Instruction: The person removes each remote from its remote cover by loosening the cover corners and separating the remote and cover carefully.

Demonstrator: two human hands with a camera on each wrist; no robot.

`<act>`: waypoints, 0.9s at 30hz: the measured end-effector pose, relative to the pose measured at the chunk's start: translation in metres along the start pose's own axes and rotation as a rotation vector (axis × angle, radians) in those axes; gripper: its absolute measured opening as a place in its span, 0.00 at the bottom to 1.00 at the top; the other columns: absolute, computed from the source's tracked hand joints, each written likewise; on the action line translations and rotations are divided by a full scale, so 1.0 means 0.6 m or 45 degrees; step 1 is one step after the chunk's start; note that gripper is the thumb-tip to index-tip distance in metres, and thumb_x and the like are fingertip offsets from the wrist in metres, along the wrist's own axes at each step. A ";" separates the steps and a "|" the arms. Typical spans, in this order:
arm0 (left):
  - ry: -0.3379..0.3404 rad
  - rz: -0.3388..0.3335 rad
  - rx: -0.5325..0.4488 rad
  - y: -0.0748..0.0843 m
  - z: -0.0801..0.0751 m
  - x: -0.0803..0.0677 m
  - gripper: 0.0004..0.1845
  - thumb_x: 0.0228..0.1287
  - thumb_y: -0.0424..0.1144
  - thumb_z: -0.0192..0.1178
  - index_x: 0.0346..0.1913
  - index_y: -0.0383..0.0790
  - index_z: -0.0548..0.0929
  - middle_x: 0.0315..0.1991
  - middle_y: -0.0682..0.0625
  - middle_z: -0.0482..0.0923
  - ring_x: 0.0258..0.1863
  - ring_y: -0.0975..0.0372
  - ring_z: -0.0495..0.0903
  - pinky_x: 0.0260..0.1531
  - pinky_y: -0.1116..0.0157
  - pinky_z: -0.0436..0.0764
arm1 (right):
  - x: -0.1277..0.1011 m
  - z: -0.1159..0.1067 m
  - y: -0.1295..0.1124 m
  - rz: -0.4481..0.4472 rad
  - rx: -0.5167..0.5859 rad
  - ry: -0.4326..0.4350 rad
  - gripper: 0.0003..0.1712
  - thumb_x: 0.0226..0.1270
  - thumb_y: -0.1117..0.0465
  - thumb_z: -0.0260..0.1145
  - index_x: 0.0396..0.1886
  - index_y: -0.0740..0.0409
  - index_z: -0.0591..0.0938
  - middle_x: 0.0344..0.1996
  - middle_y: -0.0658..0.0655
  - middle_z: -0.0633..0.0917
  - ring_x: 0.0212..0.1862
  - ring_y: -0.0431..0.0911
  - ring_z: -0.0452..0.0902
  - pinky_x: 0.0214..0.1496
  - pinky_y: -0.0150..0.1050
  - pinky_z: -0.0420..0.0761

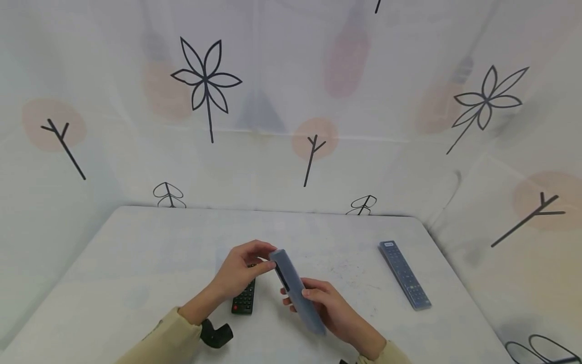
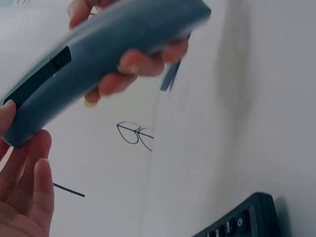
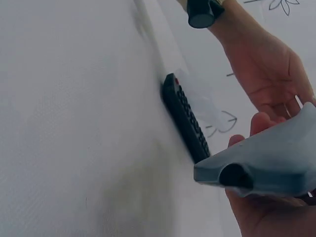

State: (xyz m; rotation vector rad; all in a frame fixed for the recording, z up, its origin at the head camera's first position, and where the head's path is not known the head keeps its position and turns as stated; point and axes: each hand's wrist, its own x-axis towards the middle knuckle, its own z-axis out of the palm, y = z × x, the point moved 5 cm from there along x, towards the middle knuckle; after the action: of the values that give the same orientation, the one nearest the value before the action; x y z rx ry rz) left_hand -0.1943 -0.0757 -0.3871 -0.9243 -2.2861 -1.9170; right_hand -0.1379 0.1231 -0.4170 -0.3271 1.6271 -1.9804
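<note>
My two hands hold a blue-grey remote control cover [image 1: 297, 293] tilted over the middle of the table. Thumb and fingers of my left hand [image 1: 238, 268] pinch its far end, beside a dark slot along the edge. Lower down, my right hand [image 1: 329, 306] grips it with the thumb on top and fingertips on the other side. A round dark hole shows at its near end in the right wrist view. I cannot tell whether a remote is inside. Beneath my left hand lies a black remote control [image 1: 244, 298] with a red button, partly hidden by that hand.
A blue remote control [image 1: 403, 275] with many buttons and a white label lies at the table's right. The white table [image 1: 150, 253] meets a curtain [image 1: 259, 167] with plant drawings at its back edge. A black wrist device [image 1: 216, 335] sits by my left sleeve.
</note>
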 end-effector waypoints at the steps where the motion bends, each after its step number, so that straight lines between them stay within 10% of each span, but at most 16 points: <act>1: 0.015 0.009 -0.003 0.002 0.001 0.000 0.15 0.64 0.34 0.68 0.53 0.42 0.83 0.47 0.51 0.84 0.46 0.59 0.82 0.45 0.62 0.82 | 0.001 -0.001 0.000 -0.003 -0.026 0.010 0.27 0.77 0.57 0.54 0.69 0.67 0.71 0.57 0.64 0.81 0.55 0.52 0.80 0.58 0.46 0.76; 15: 0.154 0.173 0.120 0.035 0.010 -0.002 0.14 0.60 0.31 0.71 0.48 0.46 0.85 0.41 0.55 0.83 0.40 0.61 0.81 0.37 0.62 0.84 | 0.011 -0.012 -0.018 -0.123 -0.497 0.356 0.23 0.75 0.58 0.60 0.63 0.66 0.77 0.59 0.61 0.81 0.63 0.55 0.74 0.64 0.55 0.71; 27: 0.162 0.392 0.149 0.118 0.018 -0.003 0.15 0.53 0.21 0.71 0.44 0.32 0.83 0.38 0.44 0.84 0.36 0.57 0.80 0.31 0.64 0.82 | 0.006 0.001 -0.065 -0.594 -0.532 0.465 0.21 0.69 0.67 0.67 0.61 0.59 0.79 0.56 0.58 0.81 0.58 0.49 0.78 0.59 0.41 0.77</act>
State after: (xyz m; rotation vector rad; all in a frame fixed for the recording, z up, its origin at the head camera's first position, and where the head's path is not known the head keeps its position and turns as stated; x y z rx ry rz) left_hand -0.1575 -0.0616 -0.3271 -1.0363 -2.0222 -1.6483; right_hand -0.1505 0.1248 -0.3803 -0.5706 2.3860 -2.1001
